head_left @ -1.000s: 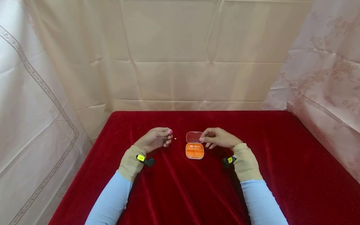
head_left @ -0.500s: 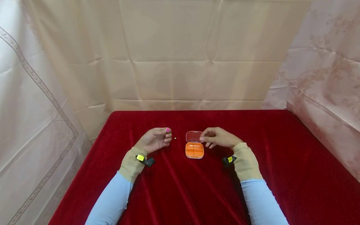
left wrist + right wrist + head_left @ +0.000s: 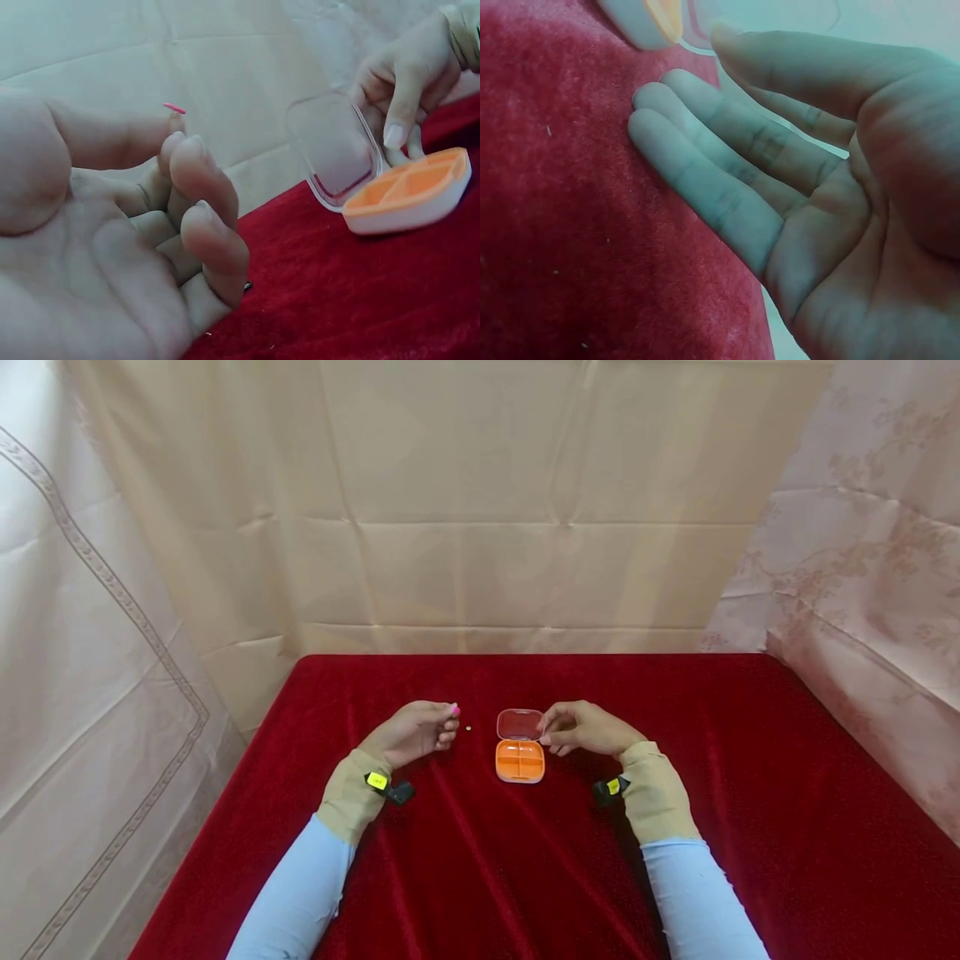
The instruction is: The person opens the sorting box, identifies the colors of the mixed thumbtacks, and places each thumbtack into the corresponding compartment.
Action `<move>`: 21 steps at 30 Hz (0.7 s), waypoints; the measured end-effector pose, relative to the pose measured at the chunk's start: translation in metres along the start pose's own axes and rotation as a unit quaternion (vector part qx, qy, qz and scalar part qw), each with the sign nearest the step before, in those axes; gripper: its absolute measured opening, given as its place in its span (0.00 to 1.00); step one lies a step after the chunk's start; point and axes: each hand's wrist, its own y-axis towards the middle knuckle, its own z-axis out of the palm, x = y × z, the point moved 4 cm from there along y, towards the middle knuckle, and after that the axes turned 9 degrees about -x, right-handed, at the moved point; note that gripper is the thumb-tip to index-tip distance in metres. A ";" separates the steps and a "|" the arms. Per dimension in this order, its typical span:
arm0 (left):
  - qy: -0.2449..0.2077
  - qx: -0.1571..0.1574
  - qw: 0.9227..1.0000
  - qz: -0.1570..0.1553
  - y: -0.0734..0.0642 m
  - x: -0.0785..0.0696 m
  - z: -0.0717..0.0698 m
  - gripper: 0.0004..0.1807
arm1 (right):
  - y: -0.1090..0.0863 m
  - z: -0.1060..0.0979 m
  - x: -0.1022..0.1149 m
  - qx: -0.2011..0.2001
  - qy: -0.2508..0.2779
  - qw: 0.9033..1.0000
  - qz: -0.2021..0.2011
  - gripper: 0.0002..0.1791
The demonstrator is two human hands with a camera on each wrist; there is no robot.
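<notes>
An orange and white pill box (image 3: 520, 762) with several compartments stands with its clear lid (image 3: 521, 724) raised. At the lid's right edge, my right hand (image 3: 588, 727) has its index fingertip against or just behind the clear plastic. The right thumb stands a little off that edge in the left wrist view. My left hand (image 3: 412, 733) hovers left of the box, fingers curled, thumb tip meeting the index finger. A small bright-pink spot (image 3: 174, 109) shows at that thumb's tip; I cannot tell whether it is a coloured nail or something pinched. A tiny pale pill-like piece (image 3: 468, 728) lies between hand and box.
Red velvet cloth (image 3: 480, 860) covers the table under everything. Beige cloth (image 3: 480, 527) hangs behind its far edge, with pale curtains at both sides. Each wrist carries a small black camera, such as the left one (image 3: 401, 792).
My right thumb has slid off the lid to the right, while box and lid stay put. The left thumb and fingers have shifted slightly against each other, moving the pink spot.
</notes>
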 end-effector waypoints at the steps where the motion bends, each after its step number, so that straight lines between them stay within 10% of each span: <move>1: 0.018 -0.008 1.000 0.000 0.000 0.000 0.000 0.17 | 0.000 0.000 -0.001 0.001 0.000 1.000 0.000 0.12; 21: 0.105 -0.045 0.993 -0.011 0.003 0.005 0.003 0.10 | -0.003 0.001 -0.006 0.016 -0.070 0.997 0.024 0.25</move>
